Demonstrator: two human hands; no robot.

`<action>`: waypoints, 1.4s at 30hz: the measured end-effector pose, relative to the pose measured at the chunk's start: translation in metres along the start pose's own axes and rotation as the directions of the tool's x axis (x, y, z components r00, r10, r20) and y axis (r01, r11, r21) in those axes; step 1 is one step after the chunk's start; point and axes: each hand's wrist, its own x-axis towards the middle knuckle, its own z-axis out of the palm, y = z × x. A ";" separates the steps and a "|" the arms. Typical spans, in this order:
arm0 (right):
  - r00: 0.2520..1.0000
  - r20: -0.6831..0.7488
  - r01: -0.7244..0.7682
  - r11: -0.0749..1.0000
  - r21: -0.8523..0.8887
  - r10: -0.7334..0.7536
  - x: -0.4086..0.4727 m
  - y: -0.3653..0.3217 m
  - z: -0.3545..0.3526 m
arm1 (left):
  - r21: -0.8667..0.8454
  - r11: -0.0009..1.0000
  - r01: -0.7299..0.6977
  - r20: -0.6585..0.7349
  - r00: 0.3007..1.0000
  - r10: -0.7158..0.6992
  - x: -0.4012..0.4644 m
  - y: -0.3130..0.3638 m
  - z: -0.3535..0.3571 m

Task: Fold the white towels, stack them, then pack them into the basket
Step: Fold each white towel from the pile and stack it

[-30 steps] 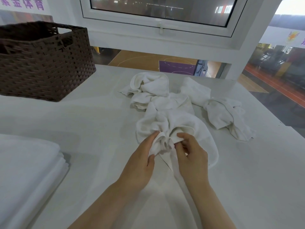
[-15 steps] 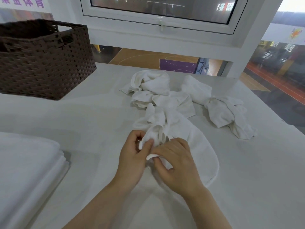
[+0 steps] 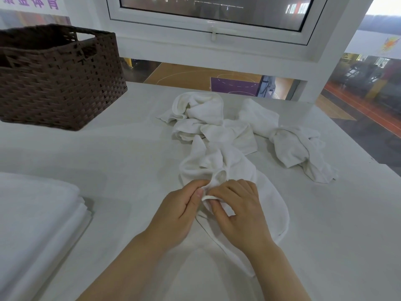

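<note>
Both hands pinching one hem of crumpled towel (image 3: 219,164): left grip (image 3: 180,211) thumb-to-fingers on bunched edge, right grip (image 3: 236,205) fingertips curled over same hem, touching left. Towel on surface (image 3: 134,153), trailing ahead of and right of grips. Advice: walk hem outward to find corners, then lift and shake flat; avoid dragging neighbouring towels (image 3: 217,122). Versus a second ago: grips closer together, right rolled palm-down. Folded stack (image 3: 36,213) left of grips; basket (image 3: 58,83) far left ahead.

The flat white table (image 3: 121,161) bore a brown woven basket (image 3: 58,83), crumpled white towels (image 3: 217,131) and a folded white towel stack (image 3: 36,213).
</note>
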 end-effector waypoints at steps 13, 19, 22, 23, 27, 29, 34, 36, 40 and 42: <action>0.957 -0.094 -0.276 0.961 -0.005 0.275 0.000 0.001 -0.016 | 0.390 0.915 -0.104 0.192 0.981 0.030 0.003 -0.004 -0.006; 0.861 0.083 -0.491 0.862 -0.125 0.502 0.001 0.011 -0.013 | 0.482 0.858 -0.178 0.269 0.962 0.049 0.002 -0.009 0.000; 0.783 0.280 -0.526 0.832 -0.177 0.555 -0.001 0.015 -0.019 | 0.504 0.833 -0.229 0.293 0.952 0.084 0.001 -0.005 0.000; 0.772 0.323 -0.516 0.836 -0.184 0.547 -0.001 0.017 -0.021 | 0.504 0.828 -0.244 0.300 0.949 0.097 0.000 -0.004 0.000; 0.717 0.407 -0.580 0.808 -0.104 0.567 0.000 0.017 -0.028 | 0.508 0.823 -0.256 0.294 0.949 0.114 0.001 -0.004 0.000; 0.743 0.355 -0.544 0.821 -0.174 0.568 0.001 0.013 -0.023 | 0.506 0.823 -0.258 0.293 0.949 0.117 0.001 -0.005 0.001; 0.828 0.180 -0.455 0.825 -0.335 0.531 0.001 0.012 -0.019 | 0.507 0.833 -0.223 0.237 0.965 0.114 0.002 -0.005 -0.001; 0.798 0.265 -0.468 0.834 -0.290 0.541 0.000 0.015 -0.024 | 0.509 0.833 -0.217 0.229 0.967 0.112 0.002 -0.004 -0.001; 0.762 0.358 -0.472 0.841 -0.266 0.540 -0.001 0.012 -0.020 | 0.502 0.835 -0.225 0.230 0.966 0.122 0.001 -0.006 0.000; 0.790 0.286 -0.466 0.835 -0.292 0.541 -0.001 0.012 -0.018 | 0.501 0.836 -0.225 0.247 0.963 0.111 0.002 -0.006 0.000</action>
